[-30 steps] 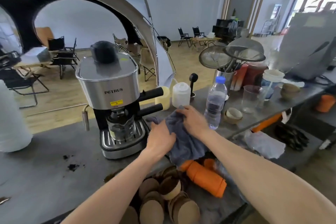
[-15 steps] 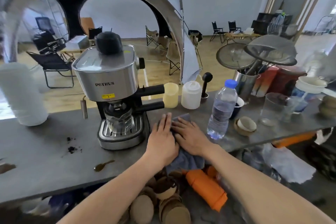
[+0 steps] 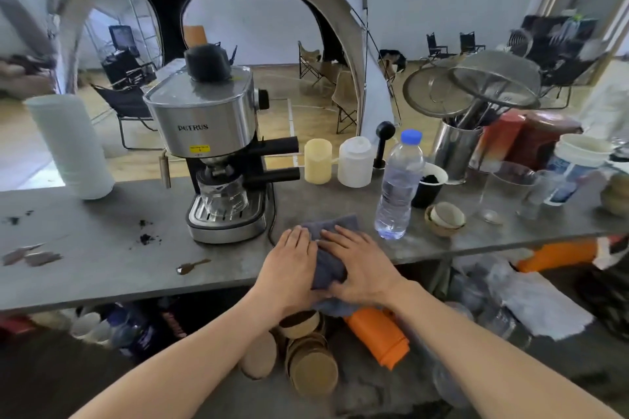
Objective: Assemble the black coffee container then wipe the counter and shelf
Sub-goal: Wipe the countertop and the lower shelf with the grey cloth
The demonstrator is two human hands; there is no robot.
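Both hands press a grey cloth flat on the counter, right of the coffee machine.

The left hand [image 3: 289,265] and right hand [image 3: 360,265] lie side by side on the grey cloth [image 3: 332,248], fingers straight and spread, palms down, gripping nothing; the cloth's near end hangs over the counter [image 3: 102,265] edge. The coffee machine [image 3: 218,153] stands at ten o'clock from the hands, a glass carafe [image 3: 223,197] on its drip tray and two black handles pointing to three o'clock. A water bottle [image 3: 398,187] stands at one o'clock from the cloth, with a black cup [image 3: 427,192] just beyond it. Coffee grounds [image 3: 146,238] and a brown smear [image 3: 190,267] mark the counter at nine o'clock. On the shelf below, at six o'clock, lie brown cups [image 3: 306,357] and an orange roll [image 3: 381,337].
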